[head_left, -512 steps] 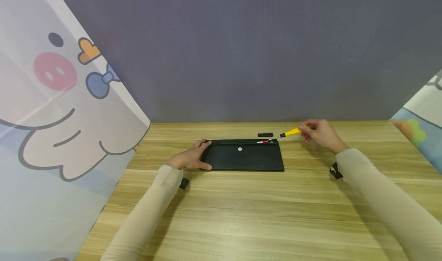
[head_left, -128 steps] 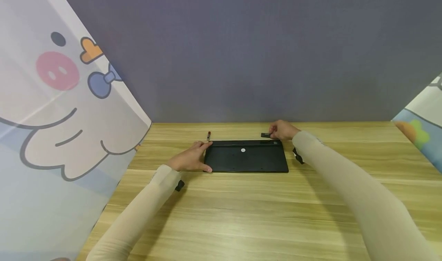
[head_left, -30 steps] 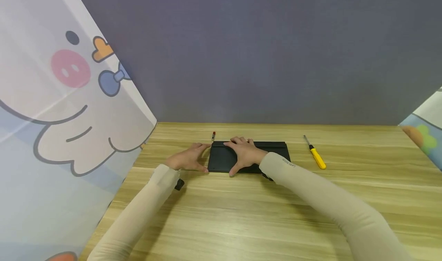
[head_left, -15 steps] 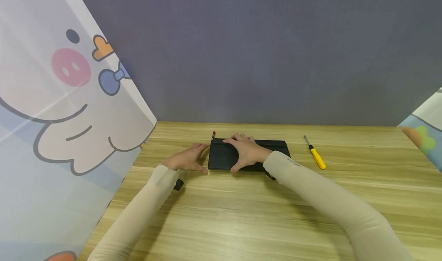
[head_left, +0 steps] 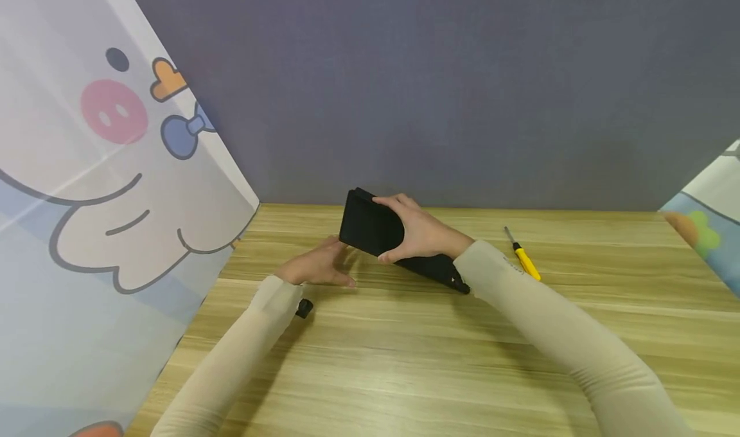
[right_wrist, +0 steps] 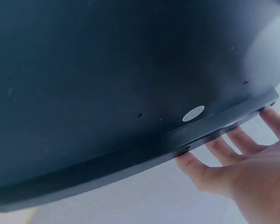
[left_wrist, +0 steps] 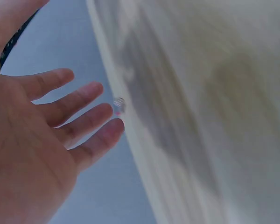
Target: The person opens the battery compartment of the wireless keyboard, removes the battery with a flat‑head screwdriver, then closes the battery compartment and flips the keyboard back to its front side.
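Observation:
My right hand (head_left: pixel 419 234) grips a flat black keyboard (head_left: pixel 370 228) across its left half, fingers over the far edge and thumb at the near edge. The keyboard's left end is raised off the wooden table (head_left: pixel 405 360) and its right corner stays low by my sleeve. The right wrist view shows the keyboard's underside (right_wrist: pixel 107 79) with a round silver sticker (right_wrist: pixel 193 113) and my right hand (right_wrist: pixel 252 172) curled round its edge. My left hand (head_left: pixel 315 270) lies flat on the table just left of the keyboard, fingers straight. The left wrist view shows my left hand (left_wrist: pixel 46 140) holding nothing.
A yellow-handled screwdriver (head_left: pixel 523 257) lies on the table right of my right forearm. A small red-tipped cylinder (left_wrist: pixel 119 105) shows blurred beyond my left fingers. A cartoon-print panel (head_left: pixel 87 167) walls the left, another panel (head_left: pixel 705 231) the right, a grey wall (head_left: pixel 433 90) the back.
The keyboard lay flat half a second ago; my right hand has lifted its left end up and tilted it. My left hand has stayed on the table.

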### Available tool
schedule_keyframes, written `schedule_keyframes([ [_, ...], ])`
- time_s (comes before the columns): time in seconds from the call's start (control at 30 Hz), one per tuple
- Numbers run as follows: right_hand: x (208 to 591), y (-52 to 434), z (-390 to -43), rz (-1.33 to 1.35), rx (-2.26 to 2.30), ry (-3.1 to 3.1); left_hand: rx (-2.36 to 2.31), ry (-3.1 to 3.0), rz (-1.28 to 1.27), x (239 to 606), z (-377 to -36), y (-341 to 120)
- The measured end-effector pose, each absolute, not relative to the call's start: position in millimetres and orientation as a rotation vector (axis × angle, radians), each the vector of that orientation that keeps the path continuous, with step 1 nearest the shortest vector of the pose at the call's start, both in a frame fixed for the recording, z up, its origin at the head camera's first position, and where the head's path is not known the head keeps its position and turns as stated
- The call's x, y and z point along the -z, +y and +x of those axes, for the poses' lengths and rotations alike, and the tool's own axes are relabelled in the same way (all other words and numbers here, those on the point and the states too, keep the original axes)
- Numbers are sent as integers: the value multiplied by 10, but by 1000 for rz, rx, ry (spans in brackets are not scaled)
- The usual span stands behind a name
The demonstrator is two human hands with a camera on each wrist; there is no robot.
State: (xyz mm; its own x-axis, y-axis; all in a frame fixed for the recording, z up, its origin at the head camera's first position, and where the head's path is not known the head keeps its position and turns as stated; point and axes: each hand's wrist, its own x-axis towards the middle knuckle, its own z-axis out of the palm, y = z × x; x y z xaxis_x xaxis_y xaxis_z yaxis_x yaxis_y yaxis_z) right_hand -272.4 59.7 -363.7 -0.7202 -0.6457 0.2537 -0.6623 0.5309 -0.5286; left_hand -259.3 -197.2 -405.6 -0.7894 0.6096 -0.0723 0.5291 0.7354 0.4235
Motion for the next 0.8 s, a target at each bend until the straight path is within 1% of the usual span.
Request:
schedule_keyframes([
  [0.2, 3550, 584, -2684, 1146, -1030, -2652, -761, 2698, 1138, 3980, -2627, -1806],
  [0.33, 3512, 573, -2678, 1158, -1097, -2565, -785, 2695, 1209, 3956, -2650, -1712],
  [0.5, 3453, 558, -2671, 1176, -1196, -2401, -738, 2708, 1148, 3936, -2619, -1642],
  [0.73, 3201, 582, -2389, 1185, -1388, -2234, -748, 2693, 1099, 3879, -2586, -1560],
  [0.8, 3200, 614, -2374, 1177, -1410, -2215, -747, 2694, 1078, 3866, -2585, -1533],
])
